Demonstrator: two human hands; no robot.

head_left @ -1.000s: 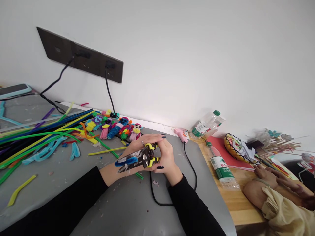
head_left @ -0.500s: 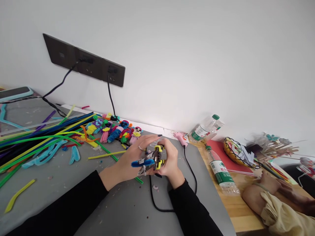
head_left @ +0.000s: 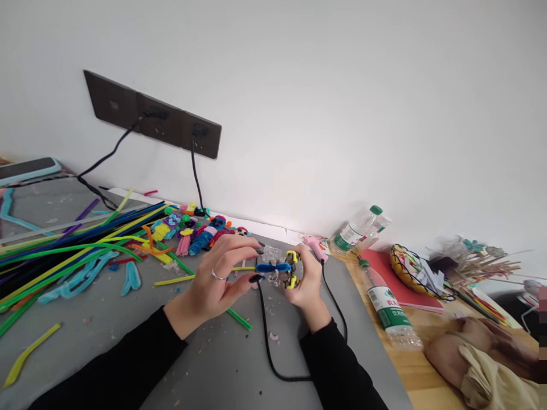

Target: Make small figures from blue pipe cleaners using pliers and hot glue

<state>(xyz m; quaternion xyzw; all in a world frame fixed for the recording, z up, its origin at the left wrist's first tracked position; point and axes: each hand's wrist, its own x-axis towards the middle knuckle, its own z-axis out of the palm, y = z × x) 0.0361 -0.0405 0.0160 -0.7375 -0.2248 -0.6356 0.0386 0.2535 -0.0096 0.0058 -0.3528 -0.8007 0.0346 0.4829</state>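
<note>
The right hand (head_left: 306,285) is gripping the pliers (head_left: 294,269) while the blue stem (head_left: 273,267) is lying crosswise at their nose, its left end pointing between the nearer left hand's (head_left: 220,276) parted thumb and fingers, contact unclear.

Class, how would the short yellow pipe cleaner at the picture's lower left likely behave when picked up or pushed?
The yellow pipe cleaner would probably feel light, being slim and short. It likely flexes yet holds shape, since it lies bent. That bend should discourage rolling.
</note>
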